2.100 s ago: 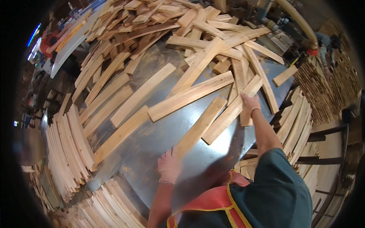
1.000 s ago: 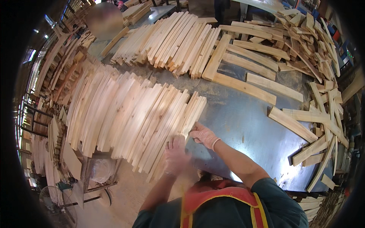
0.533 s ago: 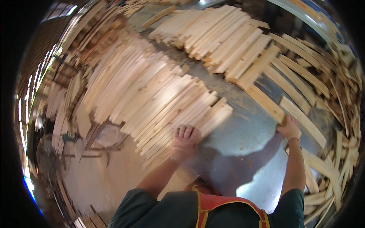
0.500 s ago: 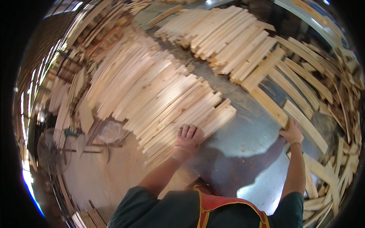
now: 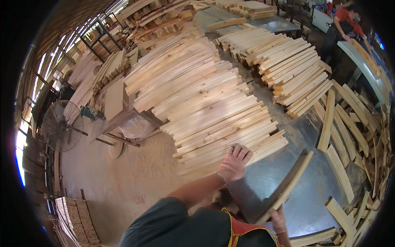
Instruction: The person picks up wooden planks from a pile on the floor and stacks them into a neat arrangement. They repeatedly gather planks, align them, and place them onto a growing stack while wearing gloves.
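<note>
My left hand (image 5: pixel 235 162) rests on the near edge of a long row of pale wooden boards (image 5: pixel 230 119), fingers laid out over the wood and gripping nothing. Close to my body, my right hand (image 5: pixel 278 220) is wrapped round the lower end of one wooden board (image 5: pixel 288 187). That board is tilted up above the grey metal table (image 5: pixel 306 206), its far end pointing away from me. Part of the right hand is hidden behind the board.
A second row of boards (image 5: pixel 292 61) lies beyond the first. Loose planks (image 5: pixel 340 175) lie scattered at the right. A co-worker (image 5: pixel 347 24) in red handles wood at a bench far right. A caged fan (image 5: pixel 61 123) and a board stack (image 5: pixel 78 218) stand at the left.
My right hand has drawn a plank off the right-hand pile, raising it toward my body. My left hand stays at the boards' near edge. The view has turned, bringing a co-worker into sight.
</note>
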Action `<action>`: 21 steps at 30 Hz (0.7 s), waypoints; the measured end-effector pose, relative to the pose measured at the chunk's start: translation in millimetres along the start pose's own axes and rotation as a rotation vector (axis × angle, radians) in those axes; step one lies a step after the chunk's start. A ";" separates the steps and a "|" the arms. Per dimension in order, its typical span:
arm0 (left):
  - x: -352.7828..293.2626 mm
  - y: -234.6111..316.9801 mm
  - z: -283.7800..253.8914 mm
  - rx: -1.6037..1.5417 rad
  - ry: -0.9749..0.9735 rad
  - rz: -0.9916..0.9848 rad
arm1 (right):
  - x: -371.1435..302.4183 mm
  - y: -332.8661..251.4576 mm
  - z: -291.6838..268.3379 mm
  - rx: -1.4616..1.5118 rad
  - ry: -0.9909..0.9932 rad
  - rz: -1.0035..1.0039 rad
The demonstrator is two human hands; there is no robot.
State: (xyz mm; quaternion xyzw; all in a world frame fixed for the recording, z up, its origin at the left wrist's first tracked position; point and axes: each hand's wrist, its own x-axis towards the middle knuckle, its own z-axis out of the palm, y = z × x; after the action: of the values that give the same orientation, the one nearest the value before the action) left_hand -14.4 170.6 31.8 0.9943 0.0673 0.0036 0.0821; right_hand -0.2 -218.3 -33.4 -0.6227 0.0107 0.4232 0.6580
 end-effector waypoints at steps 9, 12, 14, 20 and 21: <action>-10.6 -6.9 -23.6 -0.205 -0.172 -0.027 | 108.5 -23.4 207.3 -1.083 -0.206 -0.216; -24.4 -14.3 -24.6 -0.158 -0.208 0.036 | 113.1 -48.6 189.2 -0.969 -0.363 -0.182; -40.3 -26.2 -14.4 -0.045 -0.168 0.129 | 96.0 -46.2 131.1 -0.543 -0.264 -0.108; -38.7 -13.6 -10.6 0.036 -0.088 0.092 | -57.6 -22.5 -208.4 -1.435 0.539 -0.181; -42.7 -15.8 -10.5 0.030 -0.088 0.078 | -96.1 -33.5 -218.2 -1.566 0.499 0.120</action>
State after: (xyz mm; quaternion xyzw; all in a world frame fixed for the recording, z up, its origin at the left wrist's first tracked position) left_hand -59.0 181.9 39.8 0.9965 0.0249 -0.0381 0.0701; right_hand 69.2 -446.8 -3.1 -0.9753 -0.1084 0.1920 -0.0124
